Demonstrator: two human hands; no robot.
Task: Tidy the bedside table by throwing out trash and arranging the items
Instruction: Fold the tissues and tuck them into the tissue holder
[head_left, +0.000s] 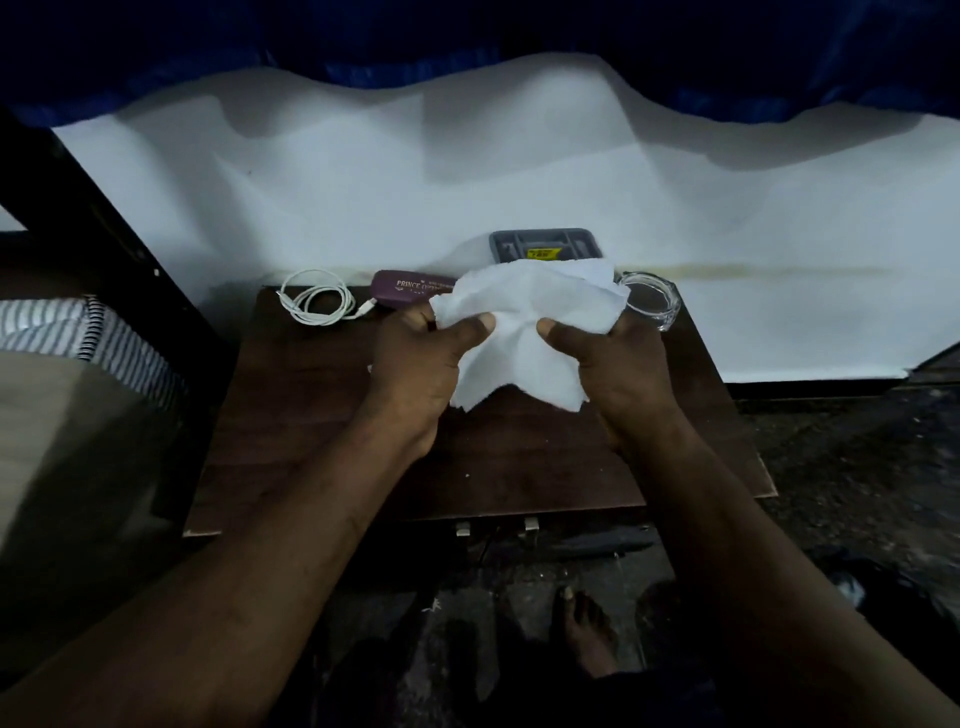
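While both hands hold it lifted over the middle of the bedside table (311, 441), the white tissue (524, 322) hangs crumpled between them. The left hand (415, 364) pinches its 9 o'clock edge, thumb on top and fingers curled behind, and the right hand (618, 364) pinches the 3 o'clock edge the same way. A two-sided hold like this suits bunching the sheet into a wad for the trash, though it could as well be spread for a wipe; I cannot tell which.

At 12 o'clock from the tissue a grey tray (545, 244) with a yellow label stands at the back edge, its front hidden by the tissue. At 10 o'clock lies a maroon case (410, 288), its right end also hidden, and just beyond it a coiled white cable (317, 299). At 2 o'clock a clear glass dish (652, 306) sits just beside the right hand's fingers, likely the one thing a careless pull could knock. No bin is in view.
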